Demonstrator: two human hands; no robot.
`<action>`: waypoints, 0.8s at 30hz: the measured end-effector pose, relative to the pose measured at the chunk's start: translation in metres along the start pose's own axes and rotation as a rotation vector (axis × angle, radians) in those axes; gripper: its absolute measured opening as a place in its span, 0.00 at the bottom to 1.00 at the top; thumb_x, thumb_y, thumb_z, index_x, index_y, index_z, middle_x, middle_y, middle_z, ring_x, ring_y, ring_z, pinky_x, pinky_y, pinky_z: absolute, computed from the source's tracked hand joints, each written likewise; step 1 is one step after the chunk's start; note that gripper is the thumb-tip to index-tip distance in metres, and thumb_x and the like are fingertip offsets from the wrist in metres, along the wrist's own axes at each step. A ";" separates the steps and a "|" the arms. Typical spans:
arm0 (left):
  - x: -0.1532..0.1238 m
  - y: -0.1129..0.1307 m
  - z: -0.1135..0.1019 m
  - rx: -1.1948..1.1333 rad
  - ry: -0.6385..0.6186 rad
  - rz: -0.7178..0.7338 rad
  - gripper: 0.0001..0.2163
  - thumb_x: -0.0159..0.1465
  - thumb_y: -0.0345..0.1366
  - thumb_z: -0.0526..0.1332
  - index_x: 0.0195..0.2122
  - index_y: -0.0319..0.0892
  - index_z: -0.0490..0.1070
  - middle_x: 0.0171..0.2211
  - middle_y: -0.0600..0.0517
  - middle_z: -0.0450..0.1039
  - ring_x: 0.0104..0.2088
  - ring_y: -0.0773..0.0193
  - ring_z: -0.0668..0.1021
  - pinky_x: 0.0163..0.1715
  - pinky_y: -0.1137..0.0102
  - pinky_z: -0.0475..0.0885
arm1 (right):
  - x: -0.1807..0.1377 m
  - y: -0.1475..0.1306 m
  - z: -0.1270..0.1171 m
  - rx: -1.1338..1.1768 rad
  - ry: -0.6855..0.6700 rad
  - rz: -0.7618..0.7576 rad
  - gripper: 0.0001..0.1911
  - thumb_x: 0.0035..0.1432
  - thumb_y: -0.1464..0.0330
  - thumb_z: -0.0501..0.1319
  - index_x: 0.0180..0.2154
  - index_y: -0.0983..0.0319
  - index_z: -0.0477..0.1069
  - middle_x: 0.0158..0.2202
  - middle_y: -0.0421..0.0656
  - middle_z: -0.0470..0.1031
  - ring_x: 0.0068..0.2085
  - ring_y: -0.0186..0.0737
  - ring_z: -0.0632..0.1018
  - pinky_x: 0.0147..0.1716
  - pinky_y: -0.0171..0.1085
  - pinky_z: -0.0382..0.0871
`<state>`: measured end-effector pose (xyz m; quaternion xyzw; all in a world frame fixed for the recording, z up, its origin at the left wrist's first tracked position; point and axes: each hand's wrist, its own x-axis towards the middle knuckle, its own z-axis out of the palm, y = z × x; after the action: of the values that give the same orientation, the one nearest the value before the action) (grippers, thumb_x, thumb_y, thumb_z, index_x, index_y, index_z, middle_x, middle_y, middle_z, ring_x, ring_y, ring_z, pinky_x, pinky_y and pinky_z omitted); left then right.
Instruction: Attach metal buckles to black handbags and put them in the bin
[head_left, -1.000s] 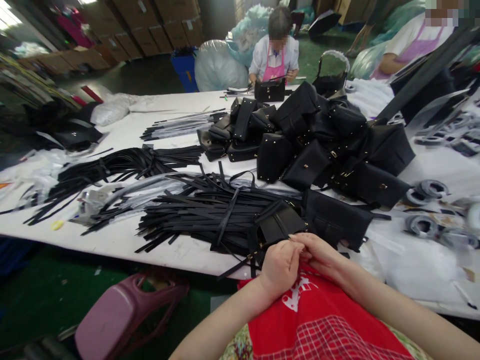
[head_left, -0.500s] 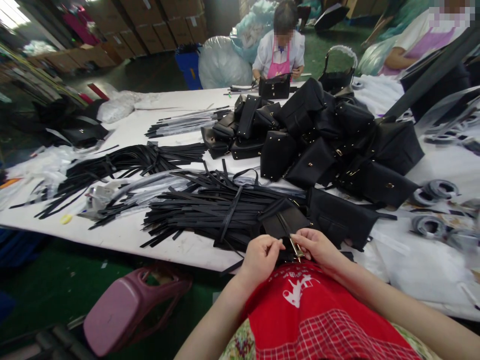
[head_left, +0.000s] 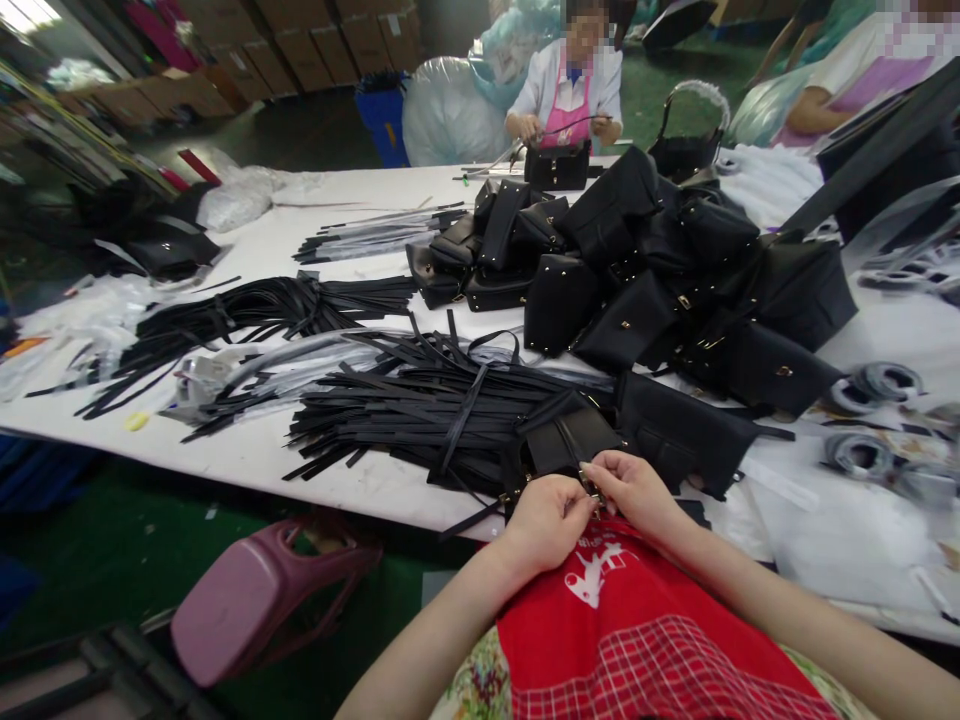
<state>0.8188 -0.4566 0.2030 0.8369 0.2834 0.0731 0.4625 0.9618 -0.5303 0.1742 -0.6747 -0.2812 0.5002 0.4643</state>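
Observation:
A black handbag [head_left: 570, 435] lies at the table's front edge, close against the red apron. A narrow strap with a gold-coloured metal buckle [head_left: 596, 497] comes from its front towards me. My right hand [head_left: 631, 488] pinches this strap at the buckle between thumb and fingertips. From the other side my left hand [head_left: 551, 518] is closed at the same spot, thumb and index finger pressed on the strap end. The fingers cover most of the buckle. Just left of the bag lies a tied bundle of black straps [head_left: 390, 415].
A large pile of black handbags [head_left: 622, 260] fills the table's middle right. More black straps [head_left: 277, 305] lie to the left. Rolled grey bands [head_left: 859, 450] lie at right. A co-worker [head_left: 566, 95] handles a bag opposite. A pink stool [head_left: 232, 610] stands below left.
My left hand has moved right, up to the buckle, where the fingers of both hands now meet. The co-worker opposite has raised a thin dark strip above the bag.

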 end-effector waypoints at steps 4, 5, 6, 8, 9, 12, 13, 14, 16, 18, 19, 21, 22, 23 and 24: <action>-0.003 0.005 0.003 0.038 0.008 0.144 0.13 0.61 0.30 0.56 0.19 0.41 0.61 0.21 0.55 0.65 0.24 0.69 0.67 0.27 0.72 0.60 | -0.001 0.000 0.002 0.061 0.060 0.016 0.22 0.51 0.49 0.63 0.23 0.61 0.65 0.15 0.35 0.64 0.16 0.29 0.62 0.16 0.31 0.54; -0.004 0.007 0.003 0.041 -0.046 0.195 0.13 0.60 0.30 0.57 0.18 0.41 0.61 0.21 0.55 0.65 0.24 0.69 0.67 0.26 0.72 0.60 | -0.001 -0.001 0.003 0.080 0.056 0.025 0.22 0.50 0.49 0.64 0.23 0.61 0.65 0.15 0.35 0.64 0.16 0.29 0.62 0.16 0.31 0.54; -0.007 0.009 0.003 0.033 -0.119 0.234 0.13 0.60 0.30 0.57 0.18 0.41 0.61 0.20 0.55 0.65 0.23 0.70 0.66 0.26 0.73 0.60 | -0.001 -0.002 0.003 0.096 0.051 0.029 0.23 0.50 0.49 0.64 0.23 0.61 0.65 0.15 0.35 0.63 0.16 0.29 0.62 0.16 0.31 0.53; -0.010 0.012 0.000 -0.006 -0.233 0.256 0.13 0.60 0.31 0.58 0.18 0.40 0.63 0.20 0.56 0.65 0.22 0.70 0.66 0.24 0.73 0.60 | 0.000 -0.003 0.003 0.110 0.044 0.029 0.23 0.50 0.48 0.64 0.22 0.60 0.64 0.15 0.35 0.62 0.16 0.29 0.61 0.16 0.32 0.53; -0.012 0.012 -0.003 -0.036 -0.248 0.243 0.12 0.60 0.32 0.58 0.19 0.40 0.64 0.20 0.55 0.67 0.23 0.70 0.67 0.25 0.74 0.61 | 0.002 -0.003 0.003 0.110 0.044 0.026 0.23 0.50 0.48 0.64 0.22 0.60 0.64 0.15 0.35 0.62 0.16 0.29 0.61 0.17 0.32 0.53; -0.015 0.005 -0.013 -0.122 -0.145 0.149 0.11 0.61 0.31 0.56 0.22 0.40 0.68 0.23 0.54 0.71 0.26 0.69 0.71 0.29 0.74 0.64 | 0.006 0.001 0.003 0.113 0.042 0.015 0.24 0.51 0.48 0.64 0.22 0.61 0.63 0.15 0.34 0.61 0.17 0.29 0.61 0.17 0.32 0.52; -0.016 0.000 -0.016 -0.149 -0.097 0.110 0.11 0.62 0.31 0.56 0.22 0.39 0.69 0.24 0.53 0.71 0.27 0.68 0.72 0.31 0.74 0.65 | 0.008 0.003 0.003 0.112 0.037 0.010 0.24 0.51 0.48 0.63 0.22 0.61 0.63 0.16 0.34 0.61 0.17 0.29 0.61 0.18 0.32 0.53; -0.017 -0.005 -0.019 -0.176 -0.047 0.068 0.11 0.63 0.32 0.56 0.23 0.39 0.70 0.25 0.53 0.72 0.28 0.68 0.73 0.32 0.74 0.65 | 0.009 0.005 0.003 0.104 0.033 0.006 0.24 0.52 0.48 0.62 0.22 0.61 0.62 0.16 0.34 0.61 0.17 0.29 0.61 0.18 0.32 0.53; -0.018 -0.016 -0.026 -0.236 0.073 -0.019 0.12 0.64 0.34 0.55 0.24 0.39 0.71 0.24 0.53 0.71 0.27 0.68 0.73 0.31 0.74 0.66 | 0.012 0.009 0.001 0.032 -0.011 0.004 0.24 0.54 0.47 0.60 0.22 0.61 0.61 0.17 0.35 0.62 0.17 0.30 0.63 0.19 0.32 0.56; -0.020 -0.027 -0.033 -0.307 0.200 -0.092 0.13 0.64 0.38 0.55 0.25 0.39 0.71 0.24 0.54 0.68 0.24 0.69 0.71 0.28 0.74 0.65 | 0.013 0.008 -0.006 -0.165 -0.058 -0.056 0.22 0.57 0.50 0.56 0.24 0.61 0.64 0.19 0.38 0.66 0.19 0.34 0.68 0.21 0.35 0.62; -0.020 -0.033 -0.037 -0.346 0.256 -0.126 0.14 0.64 0.40 0.56 0.25 0.38 0.72 0.24 0.54 0.66 0.23 0.70 0.69 0.26 0.74 0.65 | 0.014 0.006 -0.012 -0.307 -0.046 -0.132 0.20 0.59 0.52 0.55 0.26 0.61 0.67 0.21 0.40 0.69 0.22 0.37 0.71 0.24 0.37 0.65; -0.023 -0.042 -0.045 -0.429 0.327 -0.177 0.15 0.63 0.44 0.58 0.27 0.38 0.74 0.26 0.54 0.65 0.21 0.71 0.69 0.23 0.74 0.65 | 0.017 -0.001 -0.025 -0.593 0.044 -0.347 0.14 0.59 0.57 0.56 0.35 0.61 0.72 0.31 0.45 0.75 0.32 0.43 0.76 0.35 0.42 0.71; -0.024 -0.047 -0.049 -0.469 0.344 -0.191 0.17 0.62 0.47 0.59 0.29 0.38 0.75 0.27 0.53 0.66 0.22 0.70 0.70 0.23 0.74 0.65 | 0.021 -0.004 -0.032 -0.705 0.102 -0.450 0.13 0.58 0.60 0.57 0.41 0.60 0.73 0.40 0.47 0.76 0.41 0.46 0.77 0.43 0.45 0.71; -0.025 -0.052 -0.052 -0.506 0.352 -0.200 0.18 0.60 0.50 0.60 0.30 0.38 0.76 0.28 0.52 0.67 0.23 0.70 0.71 0.23 0.74 0.66 | 0.026 -0.007 -0.037 -0.792 0.141 -0.523 0.18 0.55 0.63 0.59 0.48 0.59 0.71 0.49 0.49 0.73 0.49 0.49 0.74 0.51 0.47 0.68; -0.027 -0.058 -0.055 -0.543 0.355 -0.207 0.20 0.59 0.52 0.62 0.31 0.38 0.77 0.28 0.52 0.67 0.23 0.69 0.72 0.24 0.73 0.67 | 0.033 -0.009 -0.042 -0.859 0.148 -0.561 0.26 0.51 0.65 0.61 0.54 0.59 0.67 0.56 0.50 0.68 0.56 0.51 0.70 0.57 0.48 0.63</action>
<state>0.7523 -0.4074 0.1903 0.6242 0.4131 0.2431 0.6170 1.0127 -0.5130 0.1721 -0.7367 -0.5975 0.1469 0.2805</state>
